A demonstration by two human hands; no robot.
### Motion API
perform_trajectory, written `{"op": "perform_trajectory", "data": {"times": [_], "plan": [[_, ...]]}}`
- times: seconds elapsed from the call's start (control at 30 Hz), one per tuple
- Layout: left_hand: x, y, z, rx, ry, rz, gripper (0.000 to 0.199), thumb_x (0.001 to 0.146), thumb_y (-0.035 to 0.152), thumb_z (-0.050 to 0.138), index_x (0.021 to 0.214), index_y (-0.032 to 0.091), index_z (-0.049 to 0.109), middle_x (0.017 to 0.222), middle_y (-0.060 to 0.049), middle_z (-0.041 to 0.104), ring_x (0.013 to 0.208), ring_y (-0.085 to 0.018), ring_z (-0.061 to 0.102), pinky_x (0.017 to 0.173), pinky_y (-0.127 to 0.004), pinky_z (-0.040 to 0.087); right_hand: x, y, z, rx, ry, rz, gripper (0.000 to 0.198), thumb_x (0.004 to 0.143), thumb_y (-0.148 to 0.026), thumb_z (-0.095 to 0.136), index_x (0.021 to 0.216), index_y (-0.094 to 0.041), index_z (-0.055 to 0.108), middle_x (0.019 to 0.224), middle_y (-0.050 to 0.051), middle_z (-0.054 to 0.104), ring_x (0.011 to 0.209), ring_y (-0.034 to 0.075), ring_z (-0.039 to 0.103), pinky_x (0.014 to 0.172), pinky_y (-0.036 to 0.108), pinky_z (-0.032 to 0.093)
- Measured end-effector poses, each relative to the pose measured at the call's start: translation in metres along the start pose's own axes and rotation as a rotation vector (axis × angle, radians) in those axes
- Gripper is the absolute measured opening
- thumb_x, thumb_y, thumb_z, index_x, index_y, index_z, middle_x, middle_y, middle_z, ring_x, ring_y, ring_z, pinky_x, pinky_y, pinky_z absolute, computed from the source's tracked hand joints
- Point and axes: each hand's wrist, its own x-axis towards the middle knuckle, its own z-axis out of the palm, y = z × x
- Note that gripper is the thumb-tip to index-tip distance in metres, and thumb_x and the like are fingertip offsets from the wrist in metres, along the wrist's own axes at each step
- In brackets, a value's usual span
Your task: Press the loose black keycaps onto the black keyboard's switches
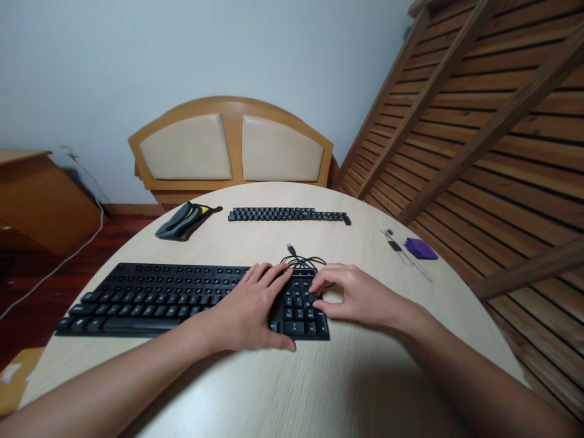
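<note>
A black keyboard (150, 298) lies on the round table, its front rows and part of the number pad covered with keycaps. Its back rows look like bare switches. My left hand (255, 304) rests spread over the keyboard's right half, thumb at the front edge, hiding the keys below. At the number pad's right side, my right hand (353, 295) has thumb and forefinger pinched round a small dark keycap (318, 297), mostly hidden by the fingertips. Just behind the number pad is the coiled USB cable (302, 260).
Loose keycaps (278, 214) stand in rows at the table's far side. A dark pouch with yellow lining (187, 220) lies back left. To the right are a purple cloth (420, 248) and slim wire-like tools (410, 258). A slatted wooden panel (497, 121) borders the right.
</note>
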Motion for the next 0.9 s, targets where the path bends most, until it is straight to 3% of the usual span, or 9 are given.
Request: {"op": "perform_trajectory", "data": {"times": [0.6,0.9], "plan": [[0.0006,0.0005,-0.0001,-0.001,-0.039,-0.027,0.125,0.061,0.081,0.070,0.157,0.012,0.027,0.161,-0.018,0.027,0.145,-0.049,0.023,0.117,-0.066,0.021,0.0022,0.0006,0.0042,-0.075,-0.024,-0.042,0.014,0.085,-0.023,0.073,0.099,-0.022,0.076,0.092,0.004,0.076,0.088,0.020,0.069,0.088,0.037,0.047],[0.0006,0.0014,-0.0015,0.025,-0.036,-0.020,0.125,0.061,0.080,0.069,0.156,0.011,0.028,0.161,-0.019,0.027,0.144,-0.047,0.026,0.117,-0.064,0.022,0.0002,0.0017,0.0030,0.091,-0.033,0.049,0.016,0.090,-0.024,0.068,0.103,-0.023,0.077,0.095,0.005,0.075,0.089,0.018,0.066,0.083,0.033,0.049]]}}
